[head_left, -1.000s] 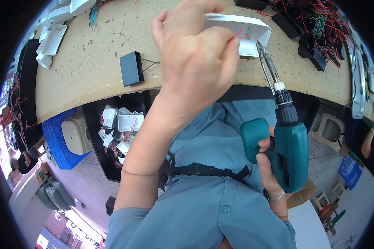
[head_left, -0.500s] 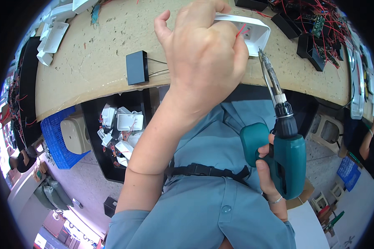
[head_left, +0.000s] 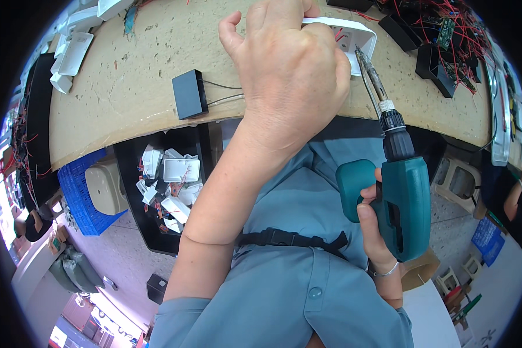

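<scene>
My left hand (head_left: 287,69) reaches over the workbench edge and grips a white plastic housing (head_left: 354,35) with red wires inside it. My right hand (head_left: 377,232) holds a teal cordless screwdriver (head_left: 397,197) by its grip, below the bench edge. Its long bit (head_left: 368,75) points up and ends at the right side of the white housing, just beside my left fingers. Most of the housing is hidden behind my left hand.
A small black box (head_left: 188,94) with two thin leads lies on the tan workbench (head_left: 127,69). Black modules with red wires (head_left: 441,40) sit at the back right. Under the bench a black bin (head_left: 168,185) holds several white parts, beside a blue crate (head_left: 84,197).
My left hand and the white housing have stayed at the bench edge. The screwdriver has kept its bit at the housing; the view has shifted slightly.
</scene>
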A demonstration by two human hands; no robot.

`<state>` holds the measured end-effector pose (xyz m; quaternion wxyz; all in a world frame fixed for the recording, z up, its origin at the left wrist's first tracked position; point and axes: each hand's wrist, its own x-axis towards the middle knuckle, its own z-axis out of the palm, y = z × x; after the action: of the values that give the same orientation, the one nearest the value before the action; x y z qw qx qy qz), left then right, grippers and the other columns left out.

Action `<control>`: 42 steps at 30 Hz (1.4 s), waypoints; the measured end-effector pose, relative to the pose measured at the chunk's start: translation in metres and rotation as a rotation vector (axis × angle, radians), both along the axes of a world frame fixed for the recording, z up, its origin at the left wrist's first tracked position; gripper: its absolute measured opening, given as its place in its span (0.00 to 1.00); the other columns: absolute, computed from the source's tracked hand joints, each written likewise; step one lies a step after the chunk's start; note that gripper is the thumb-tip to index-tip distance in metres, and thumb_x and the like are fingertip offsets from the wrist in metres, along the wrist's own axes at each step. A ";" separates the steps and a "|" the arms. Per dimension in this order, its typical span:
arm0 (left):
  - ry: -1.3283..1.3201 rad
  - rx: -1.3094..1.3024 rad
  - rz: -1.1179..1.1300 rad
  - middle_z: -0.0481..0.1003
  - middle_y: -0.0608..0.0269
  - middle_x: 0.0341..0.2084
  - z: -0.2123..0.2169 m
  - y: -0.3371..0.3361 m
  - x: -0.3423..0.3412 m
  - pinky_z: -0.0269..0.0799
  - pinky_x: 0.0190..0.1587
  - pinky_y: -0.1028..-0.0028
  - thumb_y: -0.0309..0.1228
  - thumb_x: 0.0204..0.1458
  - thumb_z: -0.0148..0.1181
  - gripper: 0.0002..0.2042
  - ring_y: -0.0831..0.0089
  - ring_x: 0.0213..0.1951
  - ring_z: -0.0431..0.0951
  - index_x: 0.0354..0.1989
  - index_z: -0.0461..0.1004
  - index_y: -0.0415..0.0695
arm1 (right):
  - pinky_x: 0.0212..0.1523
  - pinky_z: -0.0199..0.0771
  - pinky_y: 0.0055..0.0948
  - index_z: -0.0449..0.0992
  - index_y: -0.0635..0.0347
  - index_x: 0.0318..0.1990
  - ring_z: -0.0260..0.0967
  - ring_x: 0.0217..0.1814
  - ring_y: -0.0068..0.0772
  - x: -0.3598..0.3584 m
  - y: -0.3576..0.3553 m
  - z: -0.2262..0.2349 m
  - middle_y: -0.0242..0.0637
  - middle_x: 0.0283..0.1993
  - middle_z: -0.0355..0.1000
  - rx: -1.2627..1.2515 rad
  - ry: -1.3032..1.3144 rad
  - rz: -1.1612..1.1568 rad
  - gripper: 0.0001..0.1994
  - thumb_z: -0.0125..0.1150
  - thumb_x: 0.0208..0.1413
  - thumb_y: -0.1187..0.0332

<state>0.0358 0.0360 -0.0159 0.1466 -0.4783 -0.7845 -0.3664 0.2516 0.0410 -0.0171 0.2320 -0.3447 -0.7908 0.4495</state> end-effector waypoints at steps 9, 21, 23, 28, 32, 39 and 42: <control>-0.038 0.003 -0.006 0.69 0.54 0.34 0.001 0.000 0.000 0.53 0.48 0.55 0.24 0.37 0.58 0.03 0.59 0.39 0.67 0.20 0.72 0.36 | 0.28 0.67 0.25 0.73 0.66 0.37 0.69 0.28 0.29 -0.006 0.007 -0.004 0.36 0.30 0.71 0.097 0.003 0.055 0.12 0.66 0.44 0.76; -0.020 0.003 0.010 0.69 0.55 0.34 0.001 -0.002 -0.001 0.54 0.47 0.56 0.24 0.37 0.58 0.03 0.59 0.39 0.67 0.20 0.72 0.37 | 0.26 0.66 0.25 0.73 0.65 0.33 0.68 0.26 0.30 -0.012 0.008 -0.004 0.37 0.28 0.70 0.087 0.019 0.057 0.09 0.67 0.44 0.76; -0.019 0.007 0.008 0.69 0.55 0.34 0.001 0.000 0.000 0.55 0.47 0.56 0.23 0.37 0.58 0.03 0.59 0.39 0.67 0.20 0.71 0.37 | 0.25 0.66 0.25 0.73 0.65 0.33 0.68 0.26 0.30 -0.010 0.010 -0.004 0.37 0.28 0.70 0.121 0.001 0.070 0.09 0.67 0.43 0.76; -0.021 -0.005 0.004 0.69 0.55 0.34 0.002 0.001 0.001 0.54 0.47 0.56 0.23 0.37 0.58 0.03 0.59 0.39 0.67 0.20 0.71 0.37 | 0.26 0.66 0.25 0.73 0.66 0.33 0.68 0.26 0.30 -0.010 0.011 -0.003 0.37 0.29 0.70 0.088 0.008 0.076 0.10 0.67 0.44 0.76; -0.028 -0.007 0.003 0.68 0.55 0.34 0.002 0.000 0.001 0.54 0.47 0.56 0.23 0.37 0.58 0.03 0.59 0.39 0.67 0.20 0.71 0.36 | 0.29 0.68 0.24 0.73 0.66 0.37 0.68 0.27 0.28 -0.008 0.006 -0.002 0.36 0.32 0.70 -0.022 0.031 -0.002 0.11 0.66 0.45 0.76; -0.017 -0.012 0.001 0.68 0.55 0.34 0.002 0.000 0.001 0.54 0.47 0.56 0.23 0.37 0.57 0.03 0.59 0.39 0.67 0.20 0.71 0.36 | 0.31 0.70 0.20 0.73 0.66 0.41 0.71 0.30 0.24 -0.009 0.005 0.003 0.36 0.33 0.71 0.128 -0.061 0.049 0.15 0.68 0.45 0.75; -0.014 -0.008 0.009 0.68 0.55 0.34 0.002 0.001 0.002 0.54 0.48 0.55 0.23 0.37 0.57 0.03 0.59 0.39 0.67 0.20 0.70 0.36 | 0.31 0.70 0.21 0.73 0.66 0.41 0.71 0.29 0.25 -0.009 0.003 0.002 0.34 0.31 0.72 0.061 -0.017 -0.008 0.14 0.67 0.46 0.74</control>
<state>0.0377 0.0368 -0.0136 0.1408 -0.4728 -0.7891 -0.3659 0.2427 0.0436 -0.0154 0.2377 -0.3443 -0.8047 0.4211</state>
